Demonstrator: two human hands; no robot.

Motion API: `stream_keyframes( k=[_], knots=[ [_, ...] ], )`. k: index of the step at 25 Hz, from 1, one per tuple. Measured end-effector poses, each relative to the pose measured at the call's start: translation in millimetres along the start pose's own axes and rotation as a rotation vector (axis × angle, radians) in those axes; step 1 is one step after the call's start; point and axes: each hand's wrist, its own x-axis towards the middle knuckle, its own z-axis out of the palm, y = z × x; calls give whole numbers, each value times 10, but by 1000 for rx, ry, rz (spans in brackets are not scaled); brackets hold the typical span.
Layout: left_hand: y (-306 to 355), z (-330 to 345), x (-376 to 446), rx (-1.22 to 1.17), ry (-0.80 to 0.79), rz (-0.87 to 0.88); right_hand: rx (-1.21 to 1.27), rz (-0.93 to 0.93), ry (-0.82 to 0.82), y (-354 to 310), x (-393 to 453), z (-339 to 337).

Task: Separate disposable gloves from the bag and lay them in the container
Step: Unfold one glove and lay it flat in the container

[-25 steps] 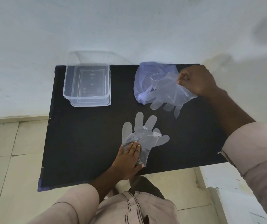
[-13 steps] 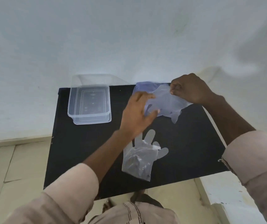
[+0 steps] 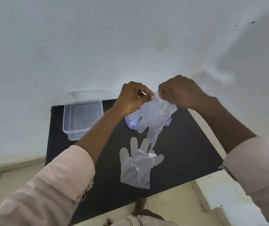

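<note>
Both hands are raised above the back of the black table (image 3: 187, 144). My left hand (image 3: 133, 97) and my right hand (image 3: 179, 92) each pinch the cuff edge of a clear disposable glove (image 3: 156, 118), which hangs down with its fingers pointing at the table. Behind and below it lies the bluish plastic bag (image 3: 133, 123), mostly hidden by the glove and my left wrist. A second clear glove (image 3: 137, 163) lies flat on the table nearer to me, fingers pointing away. The clear rectangular container (image 3: 81, 118) stands at the back left of the table with nothing in it.
A white wall rises right behind the table. Pale floor tiles show to the left and in front of the table, and a white ledge (image 3: 228, 193) runs along its right side.
My left hand left the flat glove, reached to the glove at the bag and took its cuff. Both hands lifted that glove off the bag.
</note>
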Motion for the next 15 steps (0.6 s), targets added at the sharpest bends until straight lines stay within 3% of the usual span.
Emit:
stream_keyframes(
  k=[9, 15],
  knots=[
    [146, -159, -13, -142, -9, -139, 218, 218, -72, 150, -230, 127],
    [120, -365, 52, -223, -55, -284, 618, 275, -3, 360, -238, 171]
  ],
)
